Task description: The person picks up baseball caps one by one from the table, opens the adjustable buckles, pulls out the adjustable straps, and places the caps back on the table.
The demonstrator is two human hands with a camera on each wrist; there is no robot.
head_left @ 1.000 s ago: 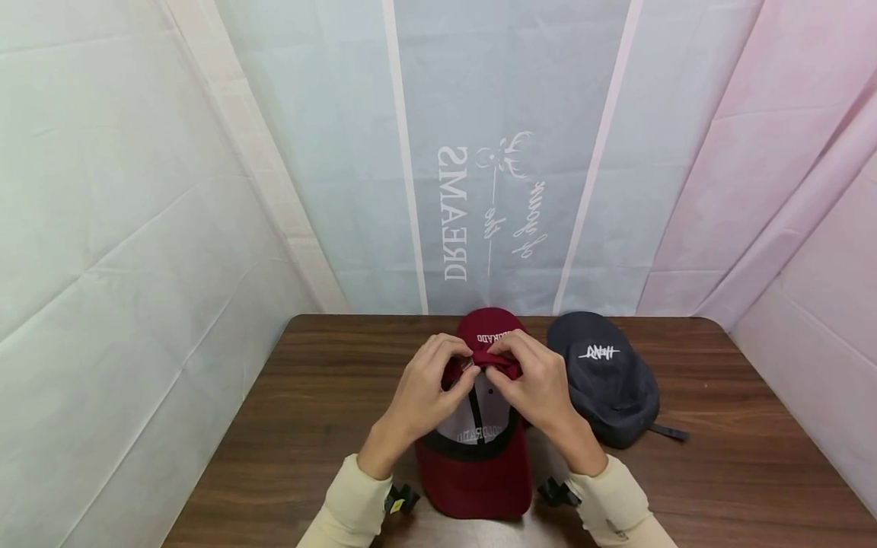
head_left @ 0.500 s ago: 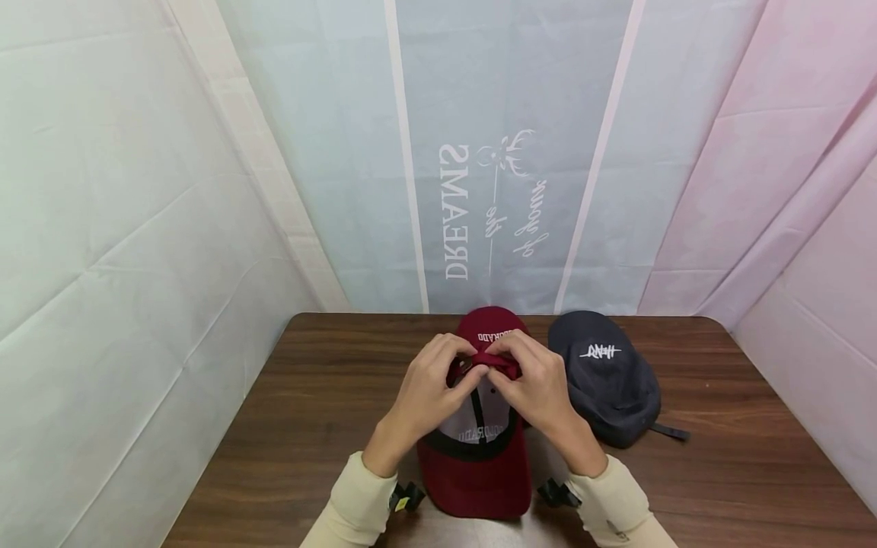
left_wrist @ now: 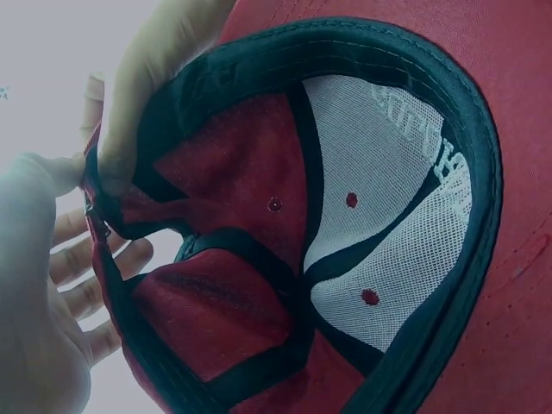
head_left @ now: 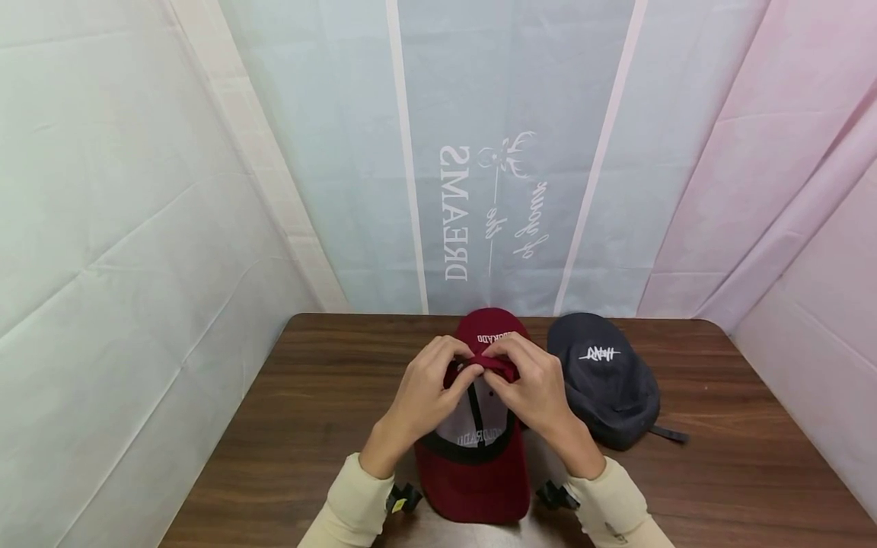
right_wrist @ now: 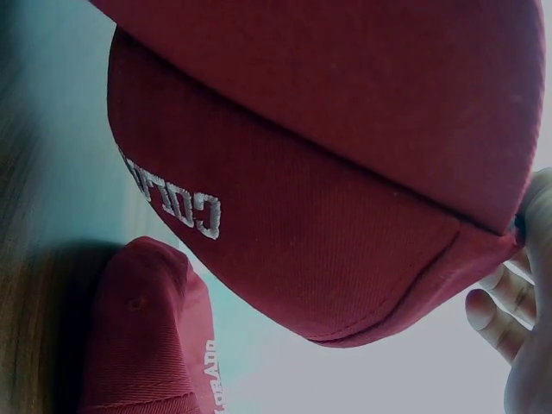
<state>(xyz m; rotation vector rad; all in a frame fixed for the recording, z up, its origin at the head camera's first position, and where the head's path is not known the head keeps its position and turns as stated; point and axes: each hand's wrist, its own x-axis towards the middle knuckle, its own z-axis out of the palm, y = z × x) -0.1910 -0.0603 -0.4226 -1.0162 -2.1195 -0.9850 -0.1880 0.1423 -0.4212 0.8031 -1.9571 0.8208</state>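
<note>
A dark red baseball cap [head_left: 473, 485] is held with its inside facing the head camera and its brim toward the person. My left hand [head_left: 426, 387] pinches the left part of the cap's back strap between thumb and fingers. Right beside it, my right hand [head_left: 533, 380] pinches the strap's other side, the thumb tips almost meeting. In the left wrist view, the cap's inside shows a dark sweatband [left_wrist: 362, 39] and white mesh-like panels [left_wrist: 371, 138]. White raised letters [right_wrist: 177, 203] stand on its outer front in the right wrist view. Fingers hide most of the strap's closure.
Behind the hands, a second dark red cap [head_left: 489, 321] with white COLORADO lettering lies on the dark wooden table [head_left: 329, 396]. A dark navy cap [head_left: 603, 388] with white script and a loose strap [head_left: 668, 434] lies to the right. Fabric curtains surround the table's back and sides.
The left fingertips have moved slightly right, closer to the right ones, over the strap. Both hands keep their pinch, and the caps on the table stay where they were.
</note>
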